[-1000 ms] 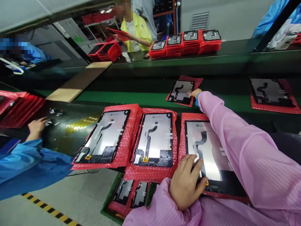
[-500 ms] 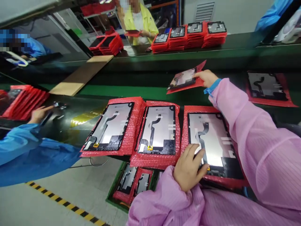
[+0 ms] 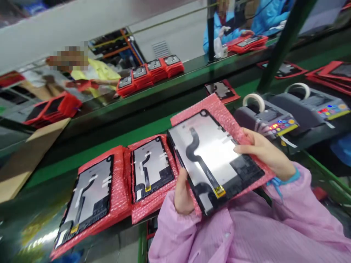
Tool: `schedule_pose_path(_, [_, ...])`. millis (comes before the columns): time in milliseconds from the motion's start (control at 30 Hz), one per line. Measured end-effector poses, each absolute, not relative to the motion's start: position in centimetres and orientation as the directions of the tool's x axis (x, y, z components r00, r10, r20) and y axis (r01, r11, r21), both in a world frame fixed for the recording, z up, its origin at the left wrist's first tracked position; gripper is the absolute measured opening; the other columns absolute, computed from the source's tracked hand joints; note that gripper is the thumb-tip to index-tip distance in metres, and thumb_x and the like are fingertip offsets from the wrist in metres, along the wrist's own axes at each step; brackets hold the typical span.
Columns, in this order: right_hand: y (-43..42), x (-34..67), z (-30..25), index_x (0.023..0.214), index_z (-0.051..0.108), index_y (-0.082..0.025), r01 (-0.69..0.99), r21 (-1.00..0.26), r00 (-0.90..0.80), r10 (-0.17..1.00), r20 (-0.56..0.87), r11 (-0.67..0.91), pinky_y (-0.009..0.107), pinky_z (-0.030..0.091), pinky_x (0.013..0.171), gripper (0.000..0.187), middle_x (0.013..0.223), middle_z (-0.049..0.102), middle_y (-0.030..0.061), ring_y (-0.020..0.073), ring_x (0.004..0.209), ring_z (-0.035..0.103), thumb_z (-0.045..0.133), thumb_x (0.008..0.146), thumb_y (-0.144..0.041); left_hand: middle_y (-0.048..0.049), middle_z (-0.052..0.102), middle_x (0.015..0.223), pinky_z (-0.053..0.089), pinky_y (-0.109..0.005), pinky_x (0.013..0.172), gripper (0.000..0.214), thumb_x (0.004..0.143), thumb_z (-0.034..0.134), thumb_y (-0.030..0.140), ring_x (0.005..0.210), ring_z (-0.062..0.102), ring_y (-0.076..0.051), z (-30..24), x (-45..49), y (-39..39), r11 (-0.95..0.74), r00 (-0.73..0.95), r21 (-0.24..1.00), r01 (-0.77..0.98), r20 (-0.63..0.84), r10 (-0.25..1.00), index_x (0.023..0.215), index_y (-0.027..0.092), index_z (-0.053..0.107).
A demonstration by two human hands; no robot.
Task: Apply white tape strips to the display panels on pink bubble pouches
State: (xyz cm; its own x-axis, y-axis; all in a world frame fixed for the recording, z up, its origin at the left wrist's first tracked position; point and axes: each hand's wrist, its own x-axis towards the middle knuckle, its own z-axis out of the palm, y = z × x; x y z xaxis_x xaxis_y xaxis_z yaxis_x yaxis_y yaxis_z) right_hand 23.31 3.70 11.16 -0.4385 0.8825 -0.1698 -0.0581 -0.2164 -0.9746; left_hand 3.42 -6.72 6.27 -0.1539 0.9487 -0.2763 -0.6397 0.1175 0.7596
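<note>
Between my two hands is a display panel (image 3: 203,146) on a sheet of red bubble wrap (image 3: 219,106), tilted in front of my body. Its silvery back faces up, with a dark curved ribbon cable and a yellow tab. My left hand (image 3: 184,193) grips the left edge, thumb up along the side. On the right edge, my right hand (image 3: 265,153) pinches panel and wrap, thumb on top and fingers mostly hidden beneath. To the left lie two wrapped stacks topped by panels, a middle stack (image 3: 153,168) and a left stack (image 3: 90,197).
Two grey tape dispensers (image 3: 274,113) with lit buttons stand at the right. Another wrapped panel (image 3: 222,91) lies on the green belt beyond. Red stacks (image 3: 153,73) line the far ledge. A board (image 3: 30,160) bridges at left. People stand across the line; a green post (image 3: 285,44) rises right.
My view has swung right. My right hand has come back from over the belt, and my left hand has left the right stack's top; both now hold one panel with its wrap.
</note>
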Motion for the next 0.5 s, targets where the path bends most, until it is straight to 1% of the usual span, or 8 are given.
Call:
schedule_pose_path(33, [2.4, 24.6, 10.1, 0.099, 0.060, -0.025, -0.050, -0.978, -0.379, 0.910, -0.167, -0.200, 0.032, 0.057, 0.077, 0.041, 0.099, 0.070, 0.0007, 0.0211, 0.089, 0.068, 0.082, 0.067, -0.037, -0.0070, 0.075, 0.092, 0.058, -0.046, 0.090, 0.050, 0.077, 0.074, 0.055, 0.094, 0.072, -0.028, 5.9, 4.4, -7.1, 0.144, -0.169, 0.786, -0.602, -0.302, 0.938, 0.113, 0.021, 0.070])
schedule_pose_path(100, [0.0, 27.3, 7.8, 0.111, 0.058, -0.028, -0.036, -0.985, -0.243, 0.957, -0.156, -0.170, 0.034, 0.057, 0.083, 0.050, 0.110, 0.069, 0.0007, 0.0223, 0.099, 0.067, 0.082, 0.069, -0.039, -0.0069, 0.074, 0.109, 0.058, -0.045, 0.091, 0.063, 0.075, 0.078, 0.042, 0.099, 0.072, -0.027, 4.7, 6.5, -7.8, 0.165, -0.194, 0.851, -0.498, -0.295, 0.936, 0.133, 0.025, 0.059])
schedule_pose_path(167, [-2.8, 30.2, 5.2, 0.120, 0.056, -0.033, -0.023, -0.984, -0.153, 0.974, -0.168, -0.174, 0.038, 0.056, 0.088, 0.058, 0.114, 0.068, 0.0000, 0.0245, 0.106, 0.065, 0.082, 0.068, -0.041, -0.0093, 0.069, 0.124, 0.056, -0.044, 0.097, 0.072, 0.080, 0.073, 0.046, 0.110, 0.069, -0.028, 3.1, 8.4, -8.6, 0.147, -0.154, 0.918, -0.367, -0.216, 0.964, 0.144, 0.027, 0.047])
schedule_pose_path(200, [-4.3, 31.7, 3.8, 0.117, 0.059, -0.034, 0.004, -0.980, -0.138, 0.971, -0.196, -0.198, 0.041, 0.056, 0.090, 0.057, 0.111, 0.069, 0.0000, 0.0262, 0.106, 0.065, 0.083, 0.066, -0.042, -0.0102, 0.066, 0.129, 0.053, -0.044, 0.101, 0.073, 0.083, 0.069, 0.050, 0.116, 0.066, -0.027, 2.2, 9.3, -8.9, 0.126, -0.112, 0.948, -0.292, -0.164, 0.980, 0.147, 0.026, 0.043])
schedule_pose_path(267, [-7.9, 34.6, 1.2, 0.099, 0.067, -0.033, 0.078, -0.955, -0.106, 0.950, -0.292, -0.285, 0.047, 0.056, 0.089, 0.044, 0.095, 0.070, 0.0015, 0.0306, 0.100, 0.066, 0.085, 0.061, -0.044, -0.0106, 0.061, 0.138, 0.046, -0.042, 0.110, 0.076, 0.086, 0.065, 0.054, 0.128, 0.058, -0.026, 0.5, 11.3, -9.2, 0.076, -0.003, 0.986, -0.148, -0.078, 0.997, 0.151, 0.026, 0.037])
schedule_pose_path(333, [-11.8, 37.0, -1.1, 0.083, 0.068, -0.035, 0.061, -0.928, 0.047, 0.930, -0.364, -0.367, 0.052, 0.054, 0.089, 0.035, 0.085, 0.069, 0.0029, 0.0343, 0.096, 0.066, 0.085, 0.055, -0.048, -0.0106, 0.055, 0.145, 0.040, -0.041, 0.116, 0.082, 0.087, 0.063, 0.058, 0.137, 0.050, -0.025, -1.3, 14.1, -8.7, 0.044, 0.158, 0.998, -0.050, -0.036, 0.987, 0.154, 0.026, 0.030])
schedule_pose_path(433, [-17.2, 40.3, -3.2, 0.084, 0.067, -0.047, -0.164, -0.915, 0.406, 0.820, -0.402, -0.368, 0.055, 0.049, 0.089, 0.033, 0.092, 0.070, 0.0037, 0.0360, 0.105, 0.066, 0.077, 0.053, -0.053, -0.0123, 0.048, 0.151, 0.037, -0.038, 0.118, 0.073, 0.097, 0.037, 0.064, 0.140, 0.047, -0.023, -4.6, 20.5, -6.8, 0.020, 0.509, 1.000, 0.011, -0.022, 0.860, 0.155, 0.022, 0.027])
schedule_pose_path(500, [-19.8, 42.5, -3.2, 0.093, 0.067, -0.052, -0.228, -0.899, 0.484, 0.758, -0.437, -0.373, 0.055, 0.049, 0.084, 0.042, 0.097, 0.070, 0.0059, 0.0361, 0.112, 0.064, 0.073, 0.052, -0.054, -0.0120, 0.047, 0.153, 0.033, -0.039, 0.120, 0.065, 0.103, 0.009, 0.052, 0.142, 0.043, -0.021, -7.3, 25.4, -5.6, -0.037, 0.726, 0.994, 0.100, -0.048, 0.686, 0.153, 0.019, 0.034])
